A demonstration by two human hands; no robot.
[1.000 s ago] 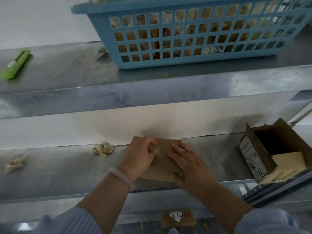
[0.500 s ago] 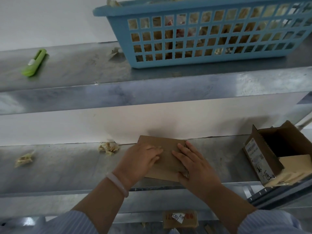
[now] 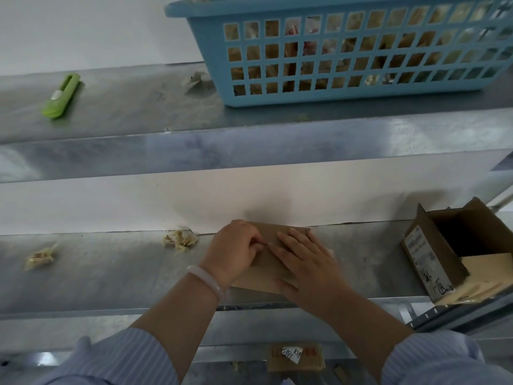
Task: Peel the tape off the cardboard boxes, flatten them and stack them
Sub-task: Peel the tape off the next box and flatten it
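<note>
Cardboard open box (image 3: 433, 262), far right, sits at the lower shelf (image 3: 111, 273) lip; bump it and it may drop. Your flat box (image 3: 263, 270) lies near that lip under your flattened right hand (image 3: 308, 265). Your left hand (image 3: 233, 251) curls at its seam, grip unclear; a hard yank could tear the card.

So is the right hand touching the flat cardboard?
Touching. The head view shows the right hand lying flat on the flattened cardboard box, fingers spread across it.

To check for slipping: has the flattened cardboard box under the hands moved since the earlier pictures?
No. The flattened cardboard box keeps the same gap to the crumpled tape wad; only the camera shifted.
</note>
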